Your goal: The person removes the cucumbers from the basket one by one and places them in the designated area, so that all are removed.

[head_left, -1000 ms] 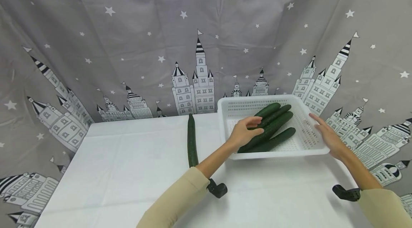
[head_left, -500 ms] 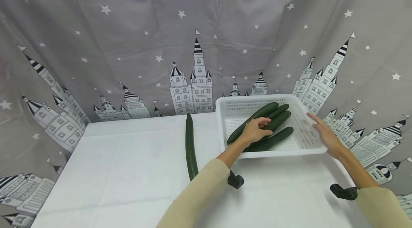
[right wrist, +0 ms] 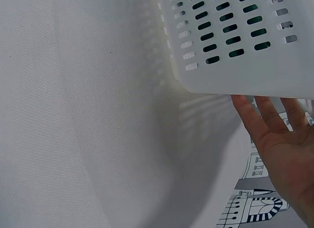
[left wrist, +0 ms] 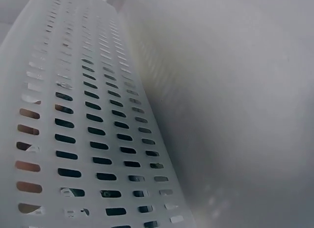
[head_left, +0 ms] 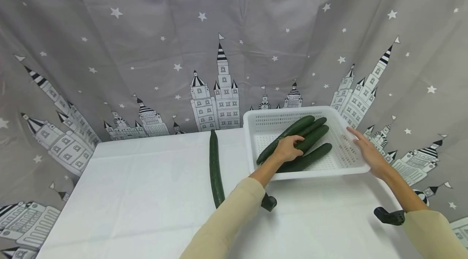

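In the head view my left hand (head_left: 289, 149) reaches into a white plastic basket (head_left: 351, 171). Its fingers and thumb grip a cucumber (head_left: 315, 137) among several lying slantwise there. One cucumber (head_left: 285, 137) lies behind that hand, and another (head_left: 321, 153) is nearer the basket's front wall. My right hand (head_left: 370, 154) touches the basket's right end; in the right wrist view its straight fingers (right wrist: 251, 121) meet the lower edge. The left wrist view shows only the basket's slotted wall (left wrist: 98, 125), with glimpses of green and fingers through the slots.
A single long cucumber (head_left: 215, 169) lies on the white table (head_left: 146, 194) left of the basket, its near end hidden by my left sleeve (head_left: 230, 218). A grey curtain (head_left: 164, 7) printed with castles and stars hangs behind. Black wrist devices (head_left: 389, 216) sit under both forearms.
My left hand has moved right from the back-left cucumber, which now lies farther left, onto the cucumber in the middle, and its fingers have closed in. My right hand stays at the basket's end.
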Tool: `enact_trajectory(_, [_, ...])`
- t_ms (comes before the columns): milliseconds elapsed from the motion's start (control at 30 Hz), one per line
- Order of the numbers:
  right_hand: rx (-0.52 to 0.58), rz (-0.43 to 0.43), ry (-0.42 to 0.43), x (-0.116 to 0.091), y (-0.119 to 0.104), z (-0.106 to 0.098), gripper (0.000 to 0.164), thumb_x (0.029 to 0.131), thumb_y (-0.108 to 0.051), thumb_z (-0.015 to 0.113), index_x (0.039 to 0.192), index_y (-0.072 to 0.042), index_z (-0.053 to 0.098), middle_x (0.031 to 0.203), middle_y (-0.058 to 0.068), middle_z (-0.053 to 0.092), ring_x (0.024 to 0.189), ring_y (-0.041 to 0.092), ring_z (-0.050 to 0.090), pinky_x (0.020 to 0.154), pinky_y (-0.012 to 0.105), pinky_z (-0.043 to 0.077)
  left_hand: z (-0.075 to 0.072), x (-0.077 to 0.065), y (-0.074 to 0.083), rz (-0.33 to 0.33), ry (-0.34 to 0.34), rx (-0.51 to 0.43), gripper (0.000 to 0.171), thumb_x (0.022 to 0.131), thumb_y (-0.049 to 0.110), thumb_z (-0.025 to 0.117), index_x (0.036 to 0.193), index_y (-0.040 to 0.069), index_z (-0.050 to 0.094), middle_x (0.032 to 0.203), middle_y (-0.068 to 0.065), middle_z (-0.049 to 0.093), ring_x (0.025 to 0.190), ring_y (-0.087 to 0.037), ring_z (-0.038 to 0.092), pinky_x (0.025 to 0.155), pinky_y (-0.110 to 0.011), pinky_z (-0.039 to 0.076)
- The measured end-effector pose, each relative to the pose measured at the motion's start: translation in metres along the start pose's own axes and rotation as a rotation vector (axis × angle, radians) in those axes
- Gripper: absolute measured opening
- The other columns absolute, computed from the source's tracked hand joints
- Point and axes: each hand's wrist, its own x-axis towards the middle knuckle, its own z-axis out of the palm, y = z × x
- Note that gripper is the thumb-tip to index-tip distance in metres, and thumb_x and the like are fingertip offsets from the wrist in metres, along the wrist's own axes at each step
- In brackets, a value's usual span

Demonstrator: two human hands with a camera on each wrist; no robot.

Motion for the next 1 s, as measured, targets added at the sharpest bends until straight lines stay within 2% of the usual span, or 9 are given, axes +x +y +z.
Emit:
enact_trajectory(67, [0.016, 0.005, -0.002, 0.001, -0.001, 0.0, 0.052, 0.111, -0.031, 0.025, 0.162, -0.024, 0.013, 0.156, 0.036, 0.001, 0.092, 0.012, 0.067, 0.063, 0.04, 0.059, -0.002, 0.0, -0.001, 0.011, 0.001, 0.01, 0.045, 0.095, 0.01, 0.068, 0.139, 0.017, 0.061, 0.13, -0.004, 0.062, 0.122, -0.018, 0.056, 0.119, -0.047, 0.015])
enact_trajectory(167, [0.034, 0.003, -0.01, 0.002, -0.001, -0.001, 0.053, 0.111, -0.031, 0.026, 0.162, -0.023, 0.013, 0.156, 0.036, 0.001, 0.092, 0.014, 0.067, 0.062, 0.04, 0.059, -0.004, 0.0, 0.0, 0.028, 0.021, 0.019, 0.044, 0.094, 0.01, 0.068, 0.136, 0.016, 0.063, 0.129, -0.005, 0.062, 0.12, -0.018, 0.057, 0.113, -0.043, 0.033])
enact_trajectory(233, [0.039, 0.0, -0.012, 0.003, -0.001, -0.001, 0.053, 0.111, -0.03, 0.025, 0.162, -0.022, 0.012, 0.155, 0.037, 0.002, 0.093, 0.013, 0.067, 0.064, 0.04, 0.059, -0.006, 0.0, 0.0, 0.039, 0.04, 0.021, 0.042, 0.093, 0.01, 0.07, 0.134, 0.016, 0.064, 0.128, -0.006, 0.063, 0.118, -0.019, 0.058, 0.101, -0.037, 0.045])
enact_trajectory(300, [0.03, -0.003, -0.015, 0.003, -0.001, -0.001, 0.053, 0.111, -0.03, 0.024, 0.162, -0.022, 0.011, 0.154, 0.038, 0.005, 0.094, 0.011, 0.066, 0.066, 0.04, 0.059, -0.008, -0.002, 0.001, 0.045, 0.054, 0.014, 0.042, 0.092, 0.011, 0.071, 0.133, 0.017, 0.066, 0.128, -0.007, 0.063, 0.117, -0.019, 0.058, 0.087, -0.032, 0.052])
enact_trajectory(500, [0.025, -0.003, -0.015, 0.003, 0.0, -0.002, 0.053, 0.111, -0.03, 0.024, 0.162, -0.022, 0.011, 0.15, 0.038, 0.015, 0.094, 0.012, 0.067, 0.066, 0.041, 0.059, -0.015, -0.007, 0.006, 0.094, 0.064, -0.047, 0.043, 0.092, 0.011, 0.07, 0.134, 0.013, 0.065, 0.13, -0.009, 0.063, 0.119, -0.021, 0.058, 0.08, -0.03, 0.052])
enact_trajectory(600, [0.033, -0.004, -0.014, 0.004, 0.0, -0.003, 0.053, 0.111, -0.031, 0.024, 0.162, -0.022, 0.011, 0.15, 0.037, 0.015, 0.093, 0.014, 0.068, 0.064, 0.041, 0.059, -0.024, -0.011, 0.01, 0.117, 0.078, -0.099, 0.043, 0.092, 0.009, 0.07, 0.134, 0.013, 0.065, 0.13, -0.01, 0.063, 0.119, -0.022, 0.058, 0.077, -0.028, 0.052])
enact_trajectory(833, [0.017, 0.013, -0.017, 0.006, 0.0, -0.006, 0.053, 0.111, -0.032, 0.023, 0.162, -0.024, 0.01, 0.157, 0.036, -0.001, 0.095, 0.008, 0.065, 0.066, 0.039, 0.059, -0.052, -0.025, 0.016, 0.119, 0.123, -0.24, 0.046, 0.091, 0.009, 0.07, 0.136, 0.018, 0.064, 0.129, -0.011, 0.062, 0.116, -0.024, 0.058, 0.08, -0.032, 0.053])
enact_trajectory(1000, [0.02, 0.015, -0.026, 0.009, 0.0, -0.008, 0.053, 0.112, -0.031, 0.023, 0.162, -0.023, 0.009, 0.157, 0.036, 0.0, 0.095, 0.009, 0.066, 0.065, 0.04, 0.059, -0.077, -0.04, 0.013, 0.109, 0.168, -0.292, 0.048, 0.09, 0.01, 0.069, 0.136, 0.02, 0.063, 0.129, -0.011, 0.061, 0.114, -0.025, 0.057, 0.083, -0.037, 0.053])
